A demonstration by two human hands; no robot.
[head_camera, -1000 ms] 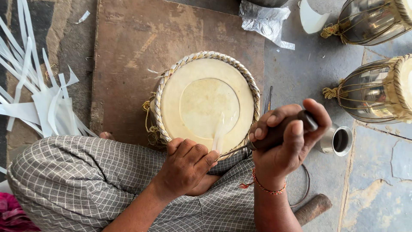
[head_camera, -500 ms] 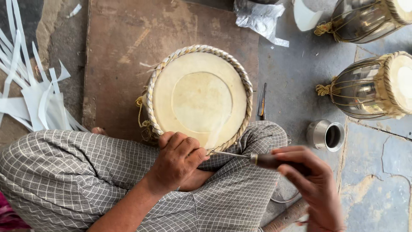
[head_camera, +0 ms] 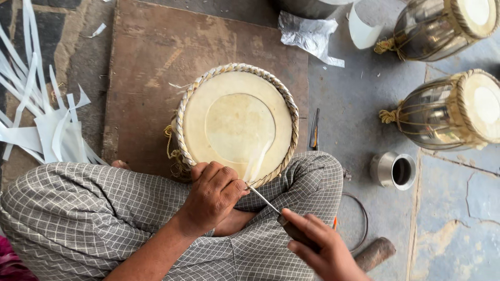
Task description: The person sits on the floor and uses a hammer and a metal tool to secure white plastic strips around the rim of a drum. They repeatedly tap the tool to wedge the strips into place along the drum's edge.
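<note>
Counting drums gives three: one drum (head_camera: 237, 120) standing head-up between the person's knees, and two metal drums (head_camera: 448, 112) lying on their sides at the right edge. One small steel cup (head_camera: 393, 170) stands just below them, one dark tool (head_camera: 314, 130) lies beside the near drum, one crumpled foil (head_camera: 308, 35) lies at the top, and a heap of white strips (head_camera: 39, 119) fills the left edge. The left hand (head_camera: 212, 195) is curled, fingers pressed together on the drum's near rim, touching the braided lacing. The right hand (head_camera: 319, 248) is closed around the dark handle of a thin awl (head_camera: 264, 200), whose metal tip meets the rim right by the left fingers. The drum rests on a brown board (head_camera: 151, 67) laid over a grey stone floor with cracks at the right. Bare board lies left of and above the drum; bare floor lies open between the drum and the metal ones
</note>
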